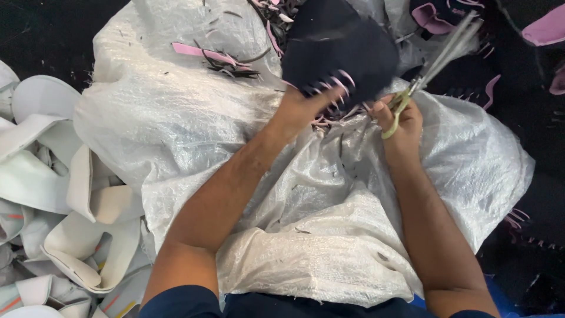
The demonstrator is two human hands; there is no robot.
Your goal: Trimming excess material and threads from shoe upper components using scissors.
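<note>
Both bare forearms reach forward from the bottom edge, away from the body, and come closer together toward the hands. The upper arms wear short dark blue sleeves. The left hand (303, 106) is closed in a grip, with the fingers curled under and the back of the hand turned up. The right hand (402, 121) is a little lower and to the side, closed too, with its fingers bent and its wrist straight.

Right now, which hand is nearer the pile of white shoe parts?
Left. The left hand grips the dark fabric piece over the white sack, closer to the white pile; the right hand holds scissors farther away.
</note>
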